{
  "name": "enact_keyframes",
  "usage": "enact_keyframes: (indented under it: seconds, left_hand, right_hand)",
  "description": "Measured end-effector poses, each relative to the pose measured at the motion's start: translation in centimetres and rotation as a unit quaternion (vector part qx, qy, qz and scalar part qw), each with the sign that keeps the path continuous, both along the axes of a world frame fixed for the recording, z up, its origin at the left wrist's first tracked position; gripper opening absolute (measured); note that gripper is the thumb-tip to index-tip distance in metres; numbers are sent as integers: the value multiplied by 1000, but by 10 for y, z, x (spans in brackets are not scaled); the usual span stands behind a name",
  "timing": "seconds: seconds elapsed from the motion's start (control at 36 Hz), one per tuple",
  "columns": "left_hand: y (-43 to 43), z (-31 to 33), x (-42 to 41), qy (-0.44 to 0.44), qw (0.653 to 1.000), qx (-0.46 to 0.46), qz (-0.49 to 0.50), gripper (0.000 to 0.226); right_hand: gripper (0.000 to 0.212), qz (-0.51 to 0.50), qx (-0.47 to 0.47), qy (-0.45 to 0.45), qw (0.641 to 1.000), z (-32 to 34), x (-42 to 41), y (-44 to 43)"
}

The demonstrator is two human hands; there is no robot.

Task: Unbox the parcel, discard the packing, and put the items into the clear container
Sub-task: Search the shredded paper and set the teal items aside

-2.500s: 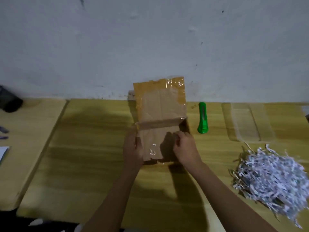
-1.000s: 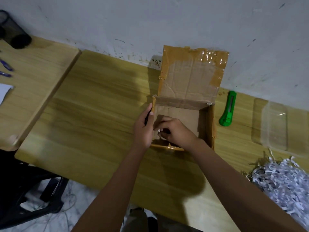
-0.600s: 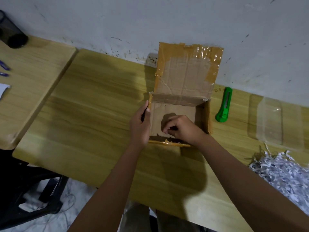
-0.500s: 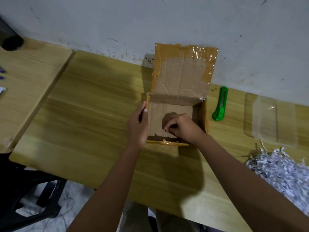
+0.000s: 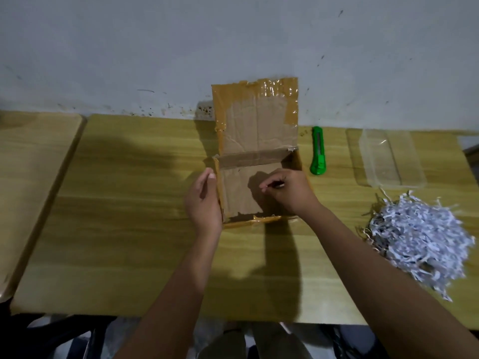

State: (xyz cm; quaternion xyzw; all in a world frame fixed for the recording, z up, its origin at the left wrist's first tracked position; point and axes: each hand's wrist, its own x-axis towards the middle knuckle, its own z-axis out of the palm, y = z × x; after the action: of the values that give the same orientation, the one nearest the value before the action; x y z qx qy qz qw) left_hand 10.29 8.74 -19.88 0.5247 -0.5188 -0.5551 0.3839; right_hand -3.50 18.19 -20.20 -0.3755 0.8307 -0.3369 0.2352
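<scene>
The brown cardboard box (image 5: 241,193) stands open at the back of the wooden table, its taped lid flap (image 5: 256,123) leaning up against the wall. My left hand (image 5: 203,200) grips the box's left wall, thumb at the rim. My right hand (image 5: 287,190) is inside the box with fingertips pinched on a small thin item; I cannot make out what it is. The rest of the box floor looks bare. The clear container (image 5: 388,159) sits empty at the back right. A heap of white shredded paper (image 5: 417,234) lies in front of it.
A green utility knife (image 5: 318,151) lies between the box and the clear container. A second wooden table (image 5: 31,172) adjoins on the left with a narrow gap. The wall runs right behind the box. The table's near edge is just below my forearms.
My right hand's fingers have come together in a pinch inside the box and lifted slightly. My left hand has stayed on the box's left wall. The view has shifted.
</scene>
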Motion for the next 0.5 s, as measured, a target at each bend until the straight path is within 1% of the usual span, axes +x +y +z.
enact_keyframes:
  seconds: [0.08,0.17,0.22,0.28,0.39,0.44,0.5]
  left_hand:
    - [-5,13,-3,22,1000,3,0,26]
    - [-5,26,-14,32,999,4,-23,26]
    - [1,34,-25,80,995,14,-59,23]
    - [12,42,-39,115,986,14,-122,21]
    - [44,46,-75,81,962,-31,-258,23]
    - [66,39,-94,36,943,-40,-329,24]
    - [92,31,-109,-24,913,-63,-401,25]
  right_hand:
    - [10,-26,-27,-3,999,6,1,6]
    - [10,-47,-54,2,997,18,1,15]
    - [9,-68,-70,13,995,25,-2,24]
    - [9,-97,-81,19,992,32,-8,38]
    - [7,-183,-109,27,977,40,-24,77]
    - [7,-238,-114,29,964,40,-34,101]
    - [8,-293,-104,29,950,37,-44,127]
